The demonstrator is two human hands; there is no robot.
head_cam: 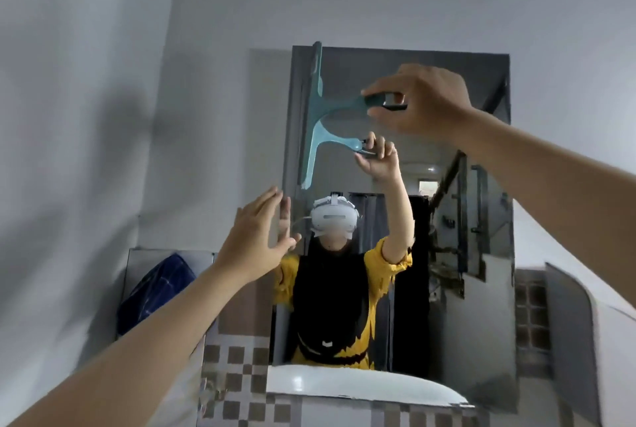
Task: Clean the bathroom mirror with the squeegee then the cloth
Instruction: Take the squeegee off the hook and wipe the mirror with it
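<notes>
The squeegee (318, 106) is teal and sits in the upper centre of the frame, against the upper left part of the mirror (447, 220). Its blade runs near-vertically along the mirror's left edge, from the top corner downward. Its handle extends to the right, roughly horizontal. The squeegee's reflection appears directly below the handle, joined to it at the blade.

The right hand (423, 100), in the upper right of centre, is closed around the darker end of the handle, fingers above and thumb below. Its forearm enters from the right edge of the frame.

The left hand (254, 241) is in the centre left of the frame, at the mirror's left edge. It holds nothing; the fingers are spread wide and point upward. Whether it touches the glass cannot be told. Its forearm enters from the lower left corner.

The mirror is a tall rectangle on a plain grey wall (103, 82). It reflects a person in a yellow top with a white headset.

A dark blue checked cloth (155, 292) lies at the left, just beside the mirror's lower left. A white basin (344, 388) sits at bottom centre, with brown-and-white checked tiles (237, 371) to its left.
</notes>
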